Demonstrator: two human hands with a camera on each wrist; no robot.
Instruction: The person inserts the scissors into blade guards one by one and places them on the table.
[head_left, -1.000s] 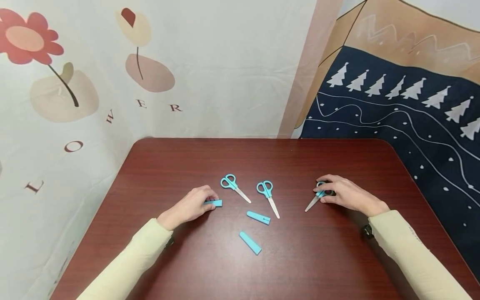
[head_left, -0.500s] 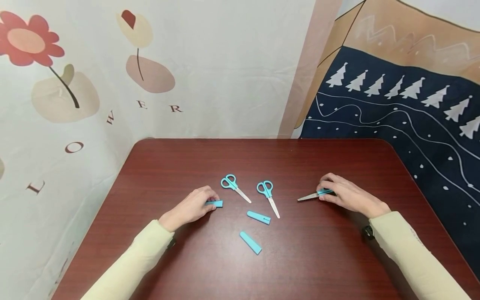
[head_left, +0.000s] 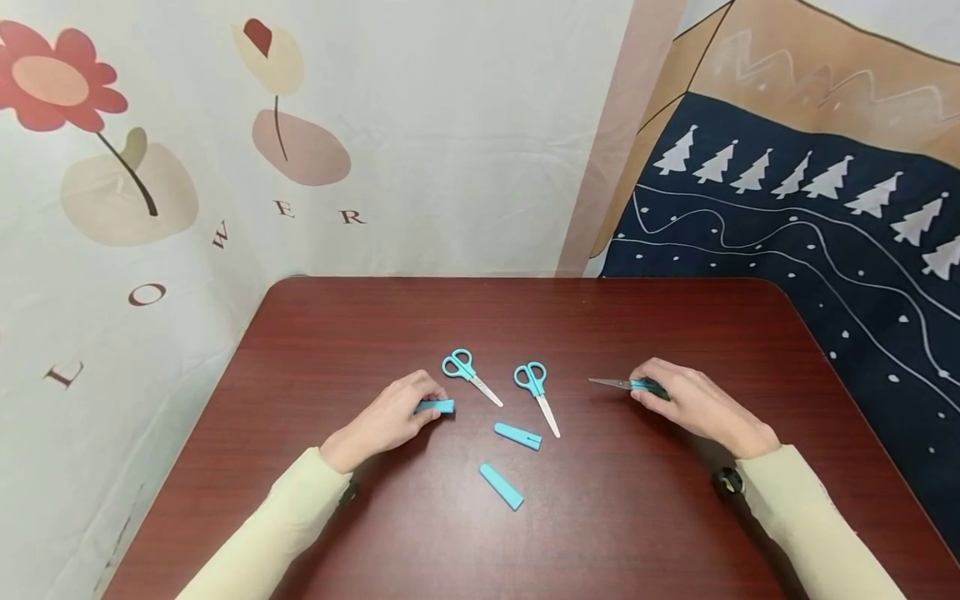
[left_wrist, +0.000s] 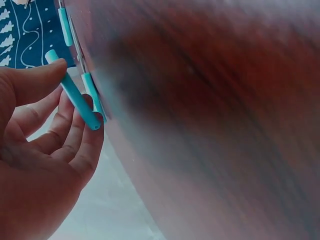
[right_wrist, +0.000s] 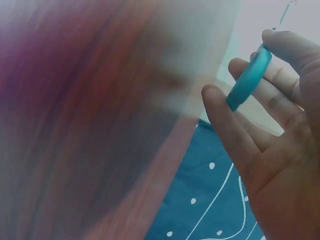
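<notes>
My left hand (head_left: 395,414) pinches a turquoise blade cover (left_wrist: 80,100) between thumb and fingers, its end showing past the fingertips in the head view. On the right, my right hand (head_left: 693,400) holds a pair of scissors by its turquoise handle (right_wrist: 250,80), the thin blade (head_left: 611,383) pointing left. Two more scissors with turquoise handles lie between the hands, the left scissors (head_left: 471,377) and the middle scissors (head_left: 537,397), blades toward me. In front of them rest two loose blade covers, one nearer the scissors (head_left: 517,436) and another closer to me (head_left: 501,487).
All of this is on a dark red-brown wooden table (head_left: 600,517) with rounded far corners. A pale printed curtain (head_left: 450,142) hangs behind it, and a dark blue cloth with white trees (head_left: 780,225) hangs at the right.
The scissors in my right hand have turned from pointing toward me to pointing left, blade now edge-on. My left hand has shifted slightly right with the blade cover. The loose things have stayed put.
</notes>
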